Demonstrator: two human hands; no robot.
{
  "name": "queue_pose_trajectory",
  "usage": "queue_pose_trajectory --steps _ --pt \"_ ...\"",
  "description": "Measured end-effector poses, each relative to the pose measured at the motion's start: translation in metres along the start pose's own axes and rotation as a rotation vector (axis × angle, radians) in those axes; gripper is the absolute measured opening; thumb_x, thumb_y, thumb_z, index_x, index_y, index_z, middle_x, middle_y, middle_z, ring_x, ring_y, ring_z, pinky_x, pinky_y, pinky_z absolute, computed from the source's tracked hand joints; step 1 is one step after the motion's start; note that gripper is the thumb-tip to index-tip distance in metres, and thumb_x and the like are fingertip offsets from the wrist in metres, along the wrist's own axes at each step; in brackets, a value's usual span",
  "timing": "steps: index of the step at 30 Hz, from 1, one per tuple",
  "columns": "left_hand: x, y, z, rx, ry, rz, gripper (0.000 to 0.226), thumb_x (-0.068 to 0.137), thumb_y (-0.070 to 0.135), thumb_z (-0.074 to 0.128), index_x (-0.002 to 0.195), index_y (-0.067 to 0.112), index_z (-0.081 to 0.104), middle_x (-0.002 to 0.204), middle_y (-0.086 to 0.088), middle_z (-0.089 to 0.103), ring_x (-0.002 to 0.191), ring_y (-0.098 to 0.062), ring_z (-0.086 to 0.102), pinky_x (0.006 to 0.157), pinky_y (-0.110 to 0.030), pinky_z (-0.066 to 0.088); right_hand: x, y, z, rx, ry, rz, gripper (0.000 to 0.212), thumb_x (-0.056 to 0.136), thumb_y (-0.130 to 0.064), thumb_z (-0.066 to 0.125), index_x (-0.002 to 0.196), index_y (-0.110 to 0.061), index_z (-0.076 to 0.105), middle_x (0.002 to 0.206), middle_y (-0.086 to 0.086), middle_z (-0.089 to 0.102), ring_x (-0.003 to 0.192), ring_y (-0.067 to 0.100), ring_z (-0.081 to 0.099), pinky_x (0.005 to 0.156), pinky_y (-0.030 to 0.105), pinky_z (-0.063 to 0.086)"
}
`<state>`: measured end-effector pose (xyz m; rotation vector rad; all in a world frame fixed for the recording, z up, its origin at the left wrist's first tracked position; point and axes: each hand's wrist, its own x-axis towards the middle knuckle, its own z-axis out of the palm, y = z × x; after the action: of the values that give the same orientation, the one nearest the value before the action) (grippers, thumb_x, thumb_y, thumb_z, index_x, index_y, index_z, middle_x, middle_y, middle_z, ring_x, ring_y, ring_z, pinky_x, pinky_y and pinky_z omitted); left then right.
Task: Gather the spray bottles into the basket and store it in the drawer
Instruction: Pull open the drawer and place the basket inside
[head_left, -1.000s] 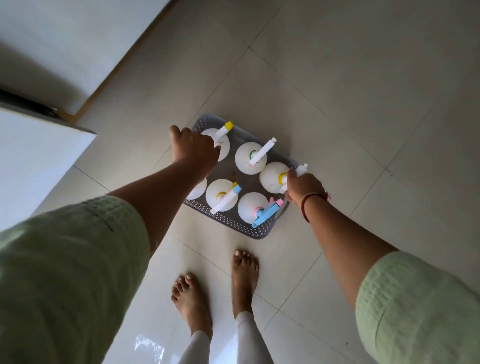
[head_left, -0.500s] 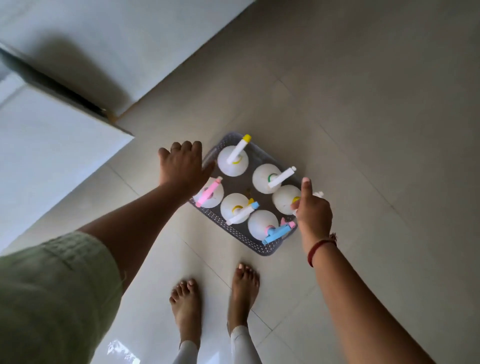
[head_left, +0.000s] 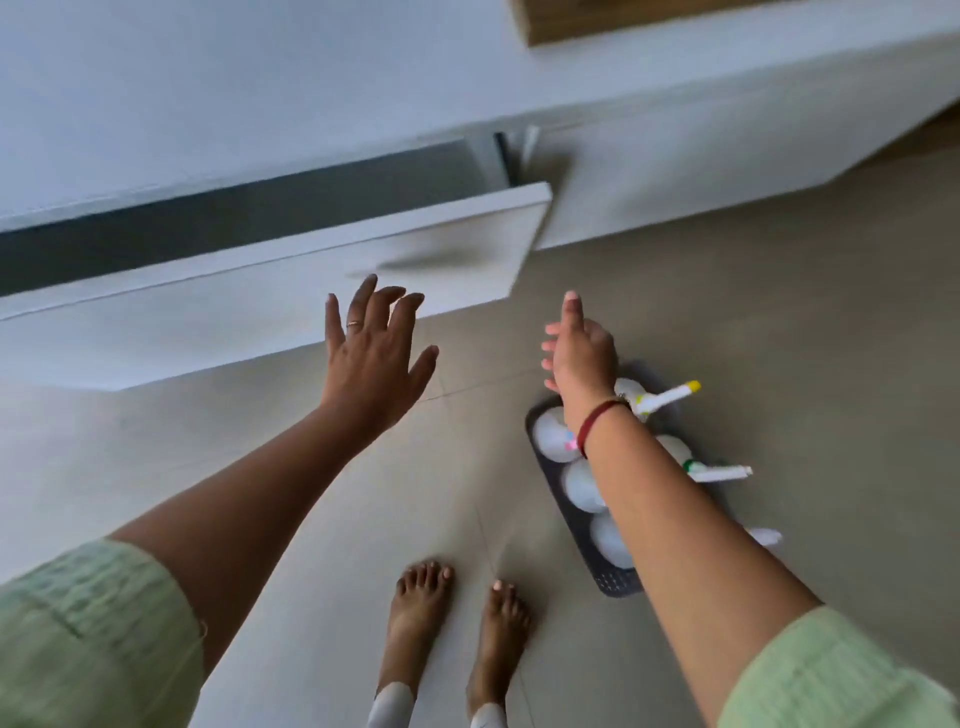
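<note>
A dark grey basket (head_left: 574, 525) sits on the tiled floor at the right, holding several white spray bottles (head_left: 579, 483) with coloured nozzles. My right forearm crosses over it and hides part of it. My right hand (head_left: 576, 353) is raised above the basket's far end, fingers apart, holding nothing. My left hand (head_left: 371, 358) is spread wide in the air, in front of the white drawer (head_left: 291, 270), which stands pulled out from the cabinet. Neither hand touches the basket or the drawer.
A white cabinet (head_left: 701, 156) runs along the back, with a wooden strip (head_left: 623, 21) at the top. My bare feet (head_left: 457, 618) stand on the grey floor tiles just left of the basket.
Both hands have left the basket and risen with fingers spread. My view has swung left toward the drawer, so the basket now lies at the right.
</note>
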<state>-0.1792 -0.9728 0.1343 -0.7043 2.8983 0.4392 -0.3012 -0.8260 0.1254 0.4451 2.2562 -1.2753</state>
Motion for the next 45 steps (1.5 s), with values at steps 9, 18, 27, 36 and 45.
queue_pose_trajectory --steps 9,18,27,36,45 --pt "-0.036 -0.085 -0.047 0.105 0.159 -0.099 0.075 0.086 0.033 0.061 0.148 0.015 0.023 0.155 -0.017 0.024 0.146 -0.037 0.014 0.114 -0.062 0.008 -0.045 -0.063 0.056 -0.258 0.181 -0.519 0.068 0.085 -0.041 0.064 0.138 -0.007 0.039 0.145 0.017 0.034 0.13 0.034 0.038 0.099 0.028 0.023" --pt "-0.026 -0.113 -0.057 0.138 0.105 -0.294 0.087 0.089 0.045 0.052 0.151 0.021 -0.003 0.16 -0.013 0.006 0.148 -0.032 -0.002 0.115 -0.062 -0.001 -0.036 -0.066 0.062 -0.85 0.122 -0.751 0.077 0.084 -0.043 0.062 0.149 -0.026 0.024 0.162 0.009 0.005 0.149 0.032 0.003 0.115 0.059 0.01" --pt "-0.022 -0.119 -0.078 0.126 0.159 -0.241 0.061 0.083 0.063 0.05 0.108 0.008 0.049 0.107 -0.016 0.052 0.104 -0.036 0.047 0.095 -0.047 0.035 -0.043 -0.078 0.053 -0.995 0.07 -0.858 0.054 0.083 -0.052 0.06 0.118 -0.012 0.052 0.125 0.016 0.051 0.131 0.036 0.035 0.108 0.046 0.029" --pt "-0.051 -0.117 -0.079 0.065 -0.007 -0.071 0.061 0.07 0.079 0.042 0.078 0.019 0.047 0.081 -0.002 0.057 0.084 -0.028 0.058 0.059 -0.032 0.043 -0.076 -0.022 0.019 -1.093 0.114 -0.89 0.044 0.083 -0.053 0.053 0.103 -0.015 0.056 0.107 0.015 0.056 0.115 0.042 0.048 0.097 0.056 0.041" --pt "-0.108 -0.108 -0.05 0.048 -0.025 0.086 0.073 0.068 0.091 0.011 0.062 0.023 0.037 0.056 0.007 0.039 0.053 -0.019 0.043 0.045 -0.019 0.025 -0.116 0.033 -0.013 -1.125 0.128 -0.822 0.039 0.079 -0.053 0.059 0.102 -0.022 0.058 0.111 0.009 0.059 0.122 0.039 0.048 0.101 0.062 0.037"
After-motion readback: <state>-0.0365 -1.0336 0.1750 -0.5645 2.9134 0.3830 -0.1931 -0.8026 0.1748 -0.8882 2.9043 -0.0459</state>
